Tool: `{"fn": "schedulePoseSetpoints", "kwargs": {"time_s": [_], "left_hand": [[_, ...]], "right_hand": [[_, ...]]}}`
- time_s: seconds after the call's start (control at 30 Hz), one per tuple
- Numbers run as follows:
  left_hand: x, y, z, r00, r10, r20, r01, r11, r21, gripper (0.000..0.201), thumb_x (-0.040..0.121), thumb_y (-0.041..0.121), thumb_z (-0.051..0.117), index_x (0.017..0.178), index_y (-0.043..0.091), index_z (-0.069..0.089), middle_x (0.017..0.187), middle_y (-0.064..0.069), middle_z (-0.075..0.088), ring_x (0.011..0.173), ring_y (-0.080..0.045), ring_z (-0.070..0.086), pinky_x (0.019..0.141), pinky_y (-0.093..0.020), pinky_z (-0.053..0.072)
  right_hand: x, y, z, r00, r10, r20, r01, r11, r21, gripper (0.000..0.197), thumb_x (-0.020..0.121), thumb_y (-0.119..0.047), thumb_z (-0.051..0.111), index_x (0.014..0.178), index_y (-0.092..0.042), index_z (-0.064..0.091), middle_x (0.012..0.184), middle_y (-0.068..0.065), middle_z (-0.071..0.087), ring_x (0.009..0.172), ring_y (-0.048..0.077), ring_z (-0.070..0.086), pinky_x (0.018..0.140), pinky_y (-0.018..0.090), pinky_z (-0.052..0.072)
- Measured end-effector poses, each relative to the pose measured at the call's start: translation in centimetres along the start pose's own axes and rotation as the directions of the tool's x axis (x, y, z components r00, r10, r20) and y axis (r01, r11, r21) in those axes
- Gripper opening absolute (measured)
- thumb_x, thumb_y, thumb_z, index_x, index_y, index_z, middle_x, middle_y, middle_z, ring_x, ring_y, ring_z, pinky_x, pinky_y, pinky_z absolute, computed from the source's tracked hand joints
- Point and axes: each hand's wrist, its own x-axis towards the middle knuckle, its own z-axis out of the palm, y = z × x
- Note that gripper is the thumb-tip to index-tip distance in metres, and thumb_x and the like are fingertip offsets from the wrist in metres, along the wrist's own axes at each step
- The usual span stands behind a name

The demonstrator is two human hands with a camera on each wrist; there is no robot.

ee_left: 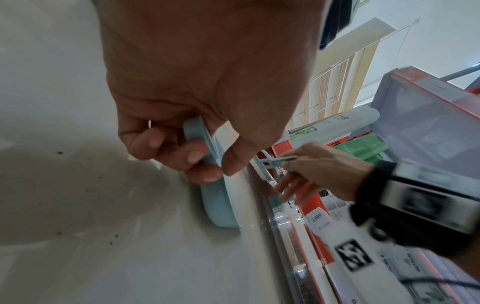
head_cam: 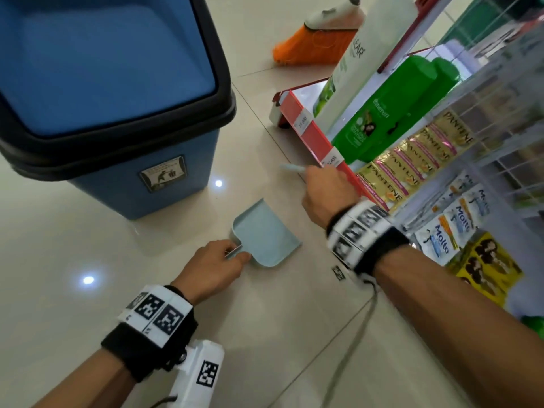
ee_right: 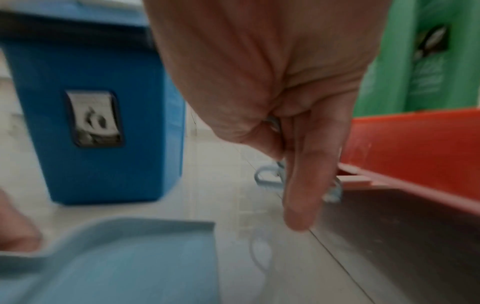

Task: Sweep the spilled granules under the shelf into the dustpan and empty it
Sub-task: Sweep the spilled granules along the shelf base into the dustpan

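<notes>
A light blue dustpan (head_cam: 266, 231) lies flat on the tiled floor, its open edge facing the shelf (head_cam: 316, 134). My left hand (head_cam: 235, 251) pinches its short handle (ee_left: 201, 142) between thumb and fingers. My right hand (head_cam: 312, 175) hovers at the shelf's red bottom edge and grips the thin handle of a light blue hand brush (head_cam: 290, 168); its looped end (ee_right: 265, 176) sticks out past my fingers. The bristles are hidden behind my hand. A few dark specks (ee_left: 60, 153) dot the floor beside the dustpan. The gap under the shelf (ee_right: 402, 236) is dark.
A blue bin (head_cam: 112, 83) with a black rim stands open just left of the dustpan. An orange broom (head_cam: 318, 39) lies on the floor farther back. Green bottles (head_cam: 382, 113) and hanging sachets (head_cam: 412, 160) fill the shelf on the right. Bare tiles lie in front of me.
</notes>
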Motion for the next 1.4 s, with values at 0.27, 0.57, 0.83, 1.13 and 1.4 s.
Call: {"fn": "schedulePoseSetpoints", "kwargs": {"time_s": [0.27,0.57,0.83,1.13,1.4], "left_hand": [[-1.7,-0.8,0.2,1.000,-0.027,0.015,0.027,0.999,0.030,0.026,0.093,0.038,0.055,0.076,0.019,0.061,0.072,0.008,0.071,0.065,-0.008,0.061,0.063,-0.026,0.046],[-1.8,0.0,1.5,0.999,0.017,0.052,-0.023,0.992,0.128,0.025,0.097,0.034,0.050,0.088,0.012,0.056,0.078,0.002,0.056,0.068,-0.013,0.050,0.057,-0.026,0.036],[-2.4,0.8,2.6,0.995,0.036,0.095,-0.049,0.990,0.132,0.024,0.096,0.033,0.053,0.090,0.011,0.060,0.082,-0.003,0.060,0.071,-0.017,0.054,0.064,-0.031,0.039],[-3.0,0.5,1.6,0.996,0.034,0.086,-0.044,0.993,0.112,0.019,0.095,0.034,0.054,0.090,0.015,0.057,0.079,0.002,0.058,0.068,-0.013,0.052,0.058,-0.028,0.037],[-3.3,0.9,2.0,0.991,0.035,0.129,-0.044,0.996,0.073,0.021,0.095,0.033,0.055,0.100,0.013,0.058,0.088,-0.003,0.057,0.073,-0.017,0.050,0.066,-0.030,0.037]], "right_hand": [[-0.7,3.6,3.7,0.985,0.075,0.155,-0.075,0.997,-0.006,0.024,0.098,-0.004,0.040,0.109,-0.003,0.061,0.099,0.015,0.066,0.084,0.031,0.064,0.067,0.035,0.047],[-11.8,8.6,2.7,0.972,-0.008,0.236,0.035,0.993,-0.112,0.023,0.096,-0.023,0.056,0.119,-0.018,0.056,0.088,-0.005,0.063,0.067,0.009,0.047,0.058,0.015,0.035],[-5.3,5.6,1.8,1.000,0.008,0.030,-0.008,1.000,-0.026,0.036,0.095,-0.002,0.041,0.130,-0.009,0.050,0.112,0.020,0.061,0.105,0.038,0.058,0.087,0.045,0.051],[-9.2,10.0,3.4,0.963,-0.088,0.256,0.070,0.994,0.079,0.039,0.101,-0.009,0.042,0.133,-0.025,0.056,0.103,0.011,0.063,0.086,0.026,0.064,0.083,0.035,0.056],[-10.1,9.1,0.3,0.982,-0.142,0.122,0.123,0.981,0.153,0.034,0.100,-0.012,0.042,0.124,-0.023,0.064,0.076,0.004,0.058,0.064,0.017,0.052,0.062,0.029,0.044]]}}
